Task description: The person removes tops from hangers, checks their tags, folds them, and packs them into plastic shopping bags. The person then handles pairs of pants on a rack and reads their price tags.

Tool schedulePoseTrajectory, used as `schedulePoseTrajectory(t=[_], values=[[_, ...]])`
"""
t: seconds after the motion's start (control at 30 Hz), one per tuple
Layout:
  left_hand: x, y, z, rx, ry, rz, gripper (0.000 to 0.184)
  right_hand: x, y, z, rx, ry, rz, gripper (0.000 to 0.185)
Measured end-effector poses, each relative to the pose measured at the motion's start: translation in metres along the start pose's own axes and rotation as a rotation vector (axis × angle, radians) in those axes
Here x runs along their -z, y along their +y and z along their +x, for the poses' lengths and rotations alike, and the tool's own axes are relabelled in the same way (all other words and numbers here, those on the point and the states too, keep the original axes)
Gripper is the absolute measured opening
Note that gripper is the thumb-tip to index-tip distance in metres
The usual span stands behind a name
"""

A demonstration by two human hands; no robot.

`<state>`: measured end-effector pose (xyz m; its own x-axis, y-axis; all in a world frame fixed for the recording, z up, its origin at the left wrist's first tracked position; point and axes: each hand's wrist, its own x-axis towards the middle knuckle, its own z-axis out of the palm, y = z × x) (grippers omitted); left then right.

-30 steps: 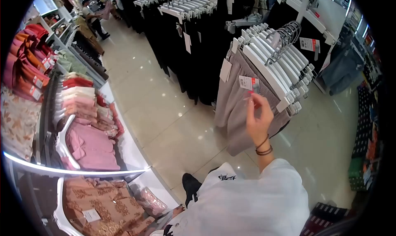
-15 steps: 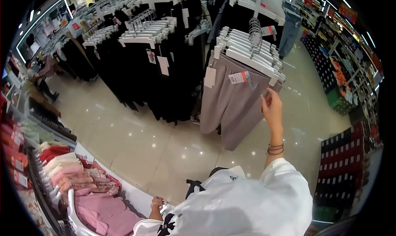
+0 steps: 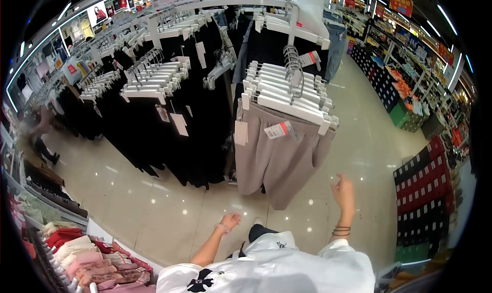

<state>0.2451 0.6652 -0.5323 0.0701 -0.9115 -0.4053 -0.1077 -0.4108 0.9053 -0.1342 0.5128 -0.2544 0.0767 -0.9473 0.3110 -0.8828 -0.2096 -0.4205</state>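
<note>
A pair of taupe trousers (image 3: 279, 149) hangs from white clip hangers (image 3: 287, 90) at the front of a rack, a white and red tag (image 3: 278, 130) on its waist. My right hand (image 3: 344, 190) is in the air to the right of the trouser legs, apart from them, fingers loosely bent and nothing in them. Lower down, below the trousers, my left hand (image 3: 230, 221) hangs over the floor with slack fingers and holds nothing I can see. Both hands are in front of my white top (image 3: 271, 267).
Black trousers (image 3: 174, 139) hang in rows to the left. Pink, cream and red clothes (image 3: 77, 252) line a low rack at bottom left. Stacked dark and red boxes (image 3: 423, 190) stand along the right side. Shiny tiled floor (image 3: 164, 195) runs between the racks.
My right hand has left the waist of the taupe trousers and dropped lower. My left hand has come forward from beside the pink clothes. The view has tilted up and shifted.
</note>
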Motion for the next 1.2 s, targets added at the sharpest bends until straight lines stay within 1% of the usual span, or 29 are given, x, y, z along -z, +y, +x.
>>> schedulePoseTrajectory(t=[0.03,0.07,0.1,0.17,0.23,0.27,0.33,0.37,0.4,0.5,0.57,0.6,0.7,0.77,0.83,0.9,0.97,1.0,1.1,1.13,1.2], values=[[-0.005,0.046,0.013,-0.141,0.079,0.108,0.033,-0.004,-0.011,0.007,-0.024,-0.032,0.068,0.035],[-0.006,0.113,0.02,-0.275,0.16,0.224,0.034,-0.009,-0.02,0.017,-0.054,-0.066,0.141,0.034],[-0.005,0.163,0.029,-0.408,0.217,0.178,0.037,-0.018,-0.022,0.029,-0.028,-0.041,0.189,0.035],[-0.003,0.239,0.049,-0.718,0.481,0.392,0.037,-0.038,-0.026,0.051,0.009,0.013,0.289,0.037],[-0.003,0.307,0.063,-0.969,0.714,0.334,0.04,-0.056,-0.052,0.067,0.014,0.303,0.422,0.041],[-0.003,0.327,0.072,-0.977,0.68,0.3,0.041,-0.062,-0.061,0.074,0.016,0.448,0.479,0.043],[-0.005,0.35,0.088,-0.979,0.605,0.227,0.041,-0.082,-0.056,0.08,-0.064,0.428,0.507,0.046],[-0.007,0.35,0.095,-0.942,0.579,0.237,0.04,-0.089,-0.054,0.079,-0.106,0.415,0.519,0.047],[-0.008,0.348,0.102,-0.907,0.553,0.246,0.038,-0.09,-0.054,0.078,-0.179,0.353,0.546,0.047],[-0.009,0.348,0.109,-0.843,0.501,0.205,0.031,-0.096,-0.054,0.071,-0.068,0.385,0.402,0.048],[-0.006,0.347,0.11,-0.792,0.435,0.192,0.029,-0.104,-0.046,0.066,-0.045,0.319,0.452,0.05],[-0.003,0.344,0.114,-0.772,0.363,0.186,0.027,-0.109,-0.042,0.062,-0.029,0.284,0.477,0.051],[0.003,0.342,0.12,-0.686,0.175,0.196,0.027,-0.125,-0.028,0.048,-0.081,0.162,0.392,0.053],[0.009,0.335,0.13,-0.824,0.102,0.169,0.026,-0.148,-0.015,0.032,-0.272,0.116,0.103,0.053],[0.018,0.344,0.125,-0.819,0.033,0.1,0.021,-0.158,-0.006,0.036,-0.355,0.117,0.158,0.053],[0.027,0.349,0.124,-0.863,-0.093,0.025,0.019,-0.182,0.003,0.044,-0.162,0.433,0.344,0.049],[0.037,0.358,0.119,-0.874,-0.169,0.11,0.018,-0.177,-0.008,0.052,-0.21,0.445,0.252,0.043],[0.036,0.355,0.126,-0.885,-0.215,0.09,0.019,-0.173,-0.013,0.055,-0.247,0.463,0.198,0.04],[0.038,0.363,0.125,-0.817,-0.328,0.119,0.02,-0.178,-0.012,0.059,0.025,0.576,0.011,0.034],[0.038,0.365,0.123,-0.807,-0.339,0.198,0.022,-0.182,-0.008,0.058,-0.067,0.489,0.01,0.033],[0.033,0.362,0.126,-0.778,-0.424,0.138,0.024,-0.185,0.002,0.051,-0.25,0.315,0.006,0.032]])
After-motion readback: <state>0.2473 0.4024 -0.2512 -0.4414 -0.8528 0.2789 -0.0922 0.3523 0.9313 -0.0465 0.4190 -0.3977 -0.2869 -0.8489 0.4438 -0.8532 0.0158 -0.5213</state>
